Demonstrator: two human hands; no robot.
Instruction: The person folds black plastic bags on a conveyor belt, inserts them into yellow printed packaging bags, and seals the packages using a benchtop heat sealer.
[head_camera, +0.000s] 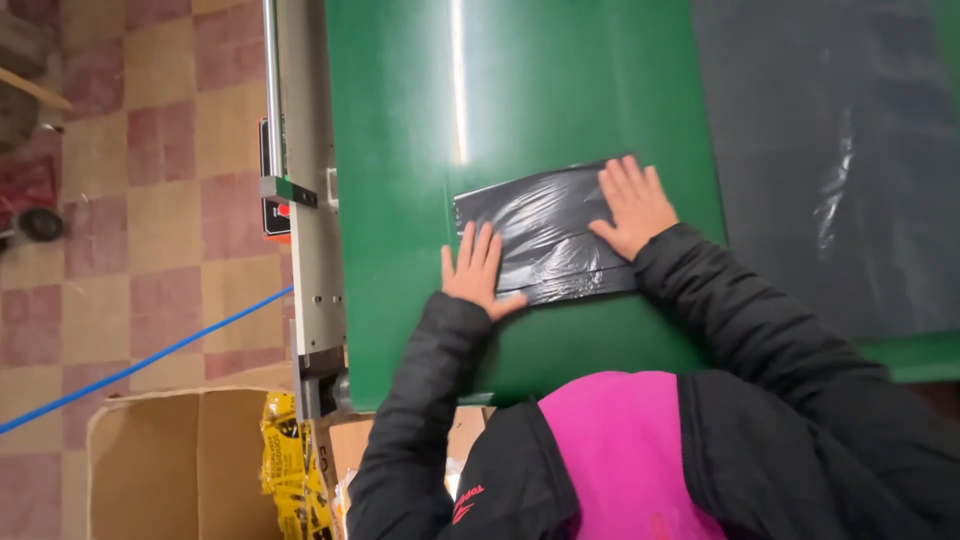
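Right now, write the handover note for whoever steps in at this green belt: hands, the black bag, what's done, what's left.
Left hand: flat, fingers spread, pressing the near left corner of the folded black plastic bag.
Right hand: flat on the bag's right end.
The bag lies on the green conveyor belt, folded into a flat rectangle, glossy and wrinkled.
A large sheet of dark plastic film is spread over the belt to the right, untouched.
An open cardboard box stands on the floor at lower left, yellow packets beside it.
Done: bag folded flat.
Left: bag not yet lifted off the belt.

Cardboard box (170, 460), blue cable (140, 365), checkered floor (150, 150).
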